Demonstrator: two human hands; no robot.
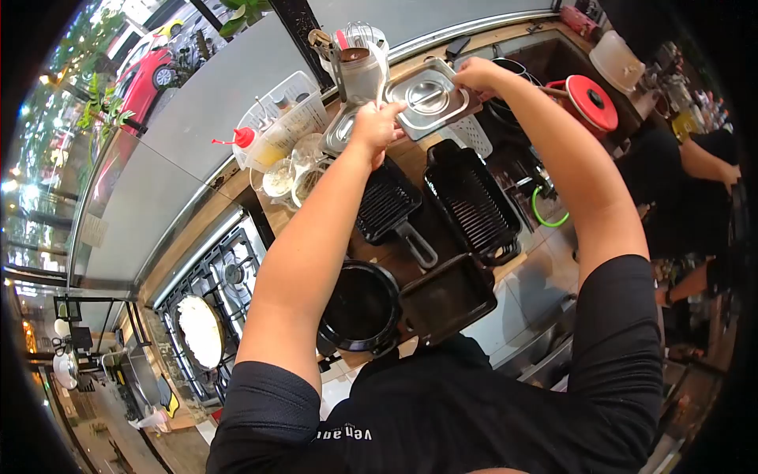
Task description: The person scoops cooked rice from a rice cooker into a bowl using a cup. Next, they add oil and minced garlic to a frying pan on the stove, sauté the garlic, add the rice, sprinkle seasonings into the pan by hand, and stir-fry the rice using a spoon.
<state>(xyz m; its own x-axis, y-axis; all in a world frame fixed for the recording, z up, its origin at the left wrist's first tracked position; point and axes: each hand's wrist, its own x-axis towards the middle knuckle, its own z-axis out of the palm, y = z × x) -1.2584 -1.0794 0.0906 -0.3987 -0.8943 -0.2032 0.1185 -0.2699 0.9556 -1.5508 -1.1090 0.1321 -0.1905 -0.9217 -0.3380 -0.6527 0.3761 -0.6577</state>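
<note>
Both arms reach out to a steel pan with a handled lid [427,96] at the back of the counter. My left hand [377,128] grips its left edge with closed fingers. At the far right corner, my right hand [477,77] pinches the rim. Partly behind my left hand is a second steel lid [339,133]. Nearer to me lie a black grill pan [387,204] and a long ribbed black pan [474,204].
A clear bin [292,118] with a red-capped bottle stands left, beside glass jars [278,178]. A round black pan [359,304] and a square tray [448,299] lie near my body. A stove [237,272] is left, a red lid [592,103] right. Other people stand at right.
</note>
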